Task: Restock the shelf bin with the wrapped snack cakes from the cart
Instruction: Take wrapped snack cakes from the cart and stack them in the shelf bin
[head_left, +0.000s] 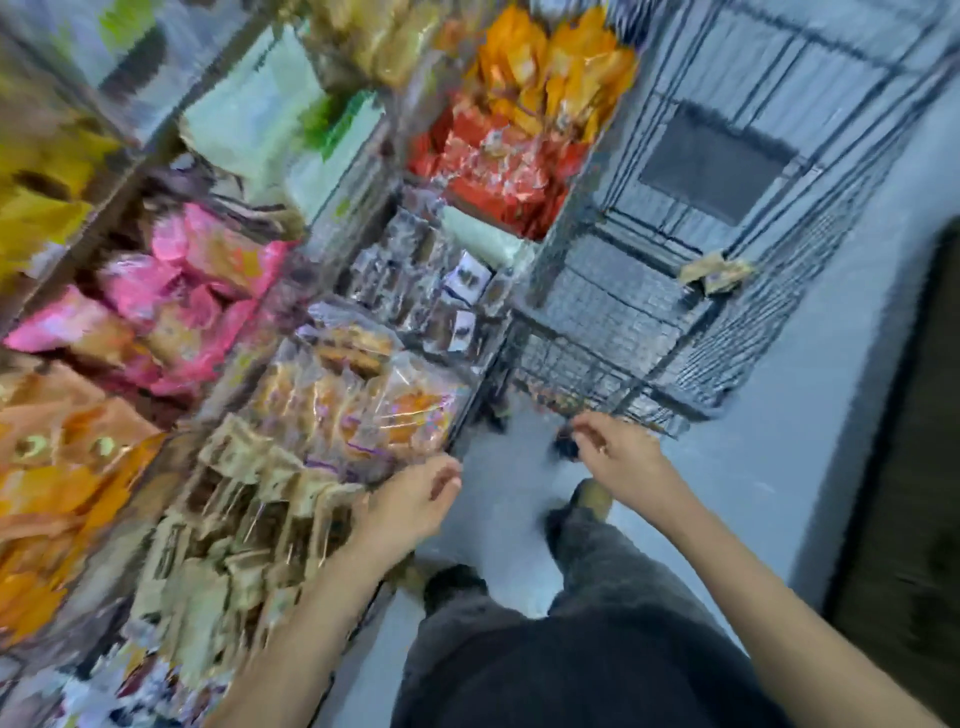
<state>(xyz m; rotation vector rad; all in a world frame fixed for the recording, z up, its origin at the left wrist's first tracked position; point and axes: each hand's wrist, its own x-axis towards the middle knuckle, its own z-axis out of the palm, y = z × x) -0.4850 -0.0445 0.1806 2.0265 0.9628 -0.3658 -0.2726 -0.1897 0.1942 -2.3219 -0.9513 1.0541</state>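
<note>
- Left hand: fingers loosely curled and apart, holding nothing. It hangs at the front edge of the shelf bin, just beside the wrapped snack cakes, probably to be near for placing stock.
- Right hand: fingers half-curled towards the cart. Blur prevents confirming whether anything is pinched; nothing is clearly held.
- One tan packet lies in the cart, well beyond the right hand. Whether it is a snack cake cannot be determined.
- Clearance: bare floor lies between the hands. The cart's near wire rim sits just ahead of the right fingertips; reach over it, not through.
</note>
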